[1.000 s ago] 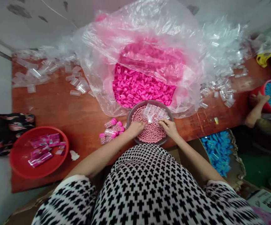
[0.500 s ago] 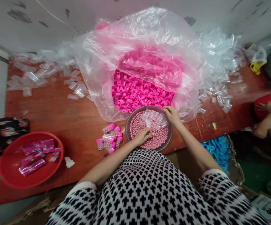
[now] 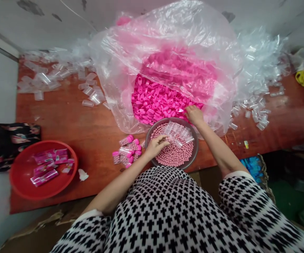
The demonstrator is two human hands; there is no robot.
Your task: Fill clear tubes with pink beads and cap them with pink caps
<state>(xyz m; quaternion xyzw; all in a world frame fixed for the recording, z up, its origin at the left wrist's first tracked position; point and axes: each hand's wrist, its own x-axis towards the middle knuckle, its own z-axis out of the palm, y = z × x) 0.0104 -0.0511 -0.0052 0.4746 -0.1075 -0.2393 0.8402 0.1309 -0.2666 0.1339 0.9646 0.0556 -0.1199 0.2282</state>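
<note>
- Reddish-brown wooden tabletop (image 3: 70, 119), smooth and a little glossy, fills the middle of the frame under a pale wall
- At upper centre a big crinkled clear plastic bag (image 3: 167, 38) lies open, with a heap of glossy hot-pink caps (image 3: 154, 102) at its mouth
- Just below it, at the table's near edge, sits a round grey metal bowl (image 3: 177, 168) full of small matte pink balls (image 3: 175, 154); a few short clear plastic tubes (image 3: 179, 133) lie flat on them in its upper half, though their long axes are too small to read
- My left hand (image 3: 156, 144) hovers over the bowl's left side, fingers curled with the tips at the nearest tube; I cannot tell whether it grips one
- My right hand (image 3: 194, 114) reaches past the bowl's far rim, fingers bent down into the caps; I cannot see if they hold one
- Left of the bowl, filled tubes (image 3: 127, 153) lie on their sides, caps mostly toward the upper right
- A red plastic basin (image 3: 59, 186) at lower left holds shiny pink packets (image 3: 49, 165)
</note>
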